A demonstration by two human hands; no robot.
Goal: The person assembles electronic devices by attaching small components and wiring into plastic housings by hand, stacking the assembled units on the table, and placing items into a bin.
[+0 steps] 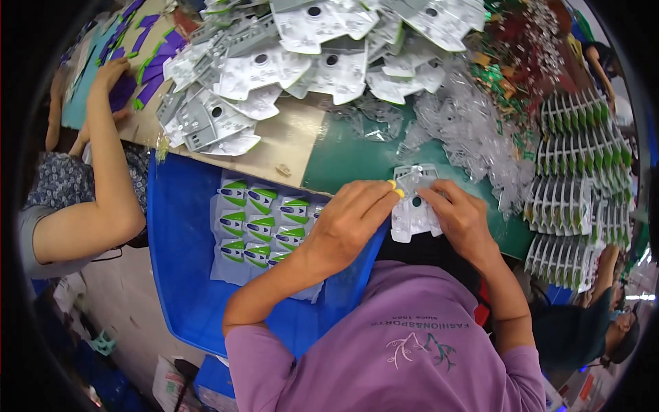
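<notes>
In front of my chest, over the edge of the green mat, is a white and grey plastic housing [417, 218] with a dark round hole. My left hand [351, 218] is closed at its left edge, with yellow covers on the fingertips; whether a small part is also in that pinch is hidden. On the right edge, my right hand [458, 214] grips the housing between thumb and fingers. Just beyond both hands lies a heap of clear plastic parts [463, 117].
Many similar housings [333, 69] are piled at the back. A blue bin [185, 275] at my left holds rows of green-and-white pieces [259, 228]. Stacked housings [576, 185] stand at the right, below small metal parts [542, 34]. A co-worker's arm [103, 165] reaches over purple-and-green strips [154, 65].
</notes>
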